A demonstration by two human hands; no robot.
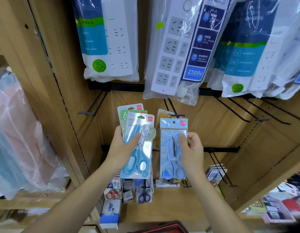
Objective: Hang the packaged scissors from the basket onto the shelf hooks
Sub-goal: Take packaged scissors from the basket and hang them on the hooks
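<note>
Centre of frame: the left hand (124,148) grips a stack of scissor packs (139,130), thumb across the front one, and the right hand (192,148) pinches a single blue scissor pack (169,163) whose punched hole lies just below the tip of a black hook (177,115), with bare hooks (238,111) jutting over open board to the right. The rear packs of the stack are mostly hidden, and the basket (162,227) shows only as a red-and-black rim cut off by the bottom edge. Red corner tags read "deli"; a power strip (176,51) above reads "2500W".
</note>
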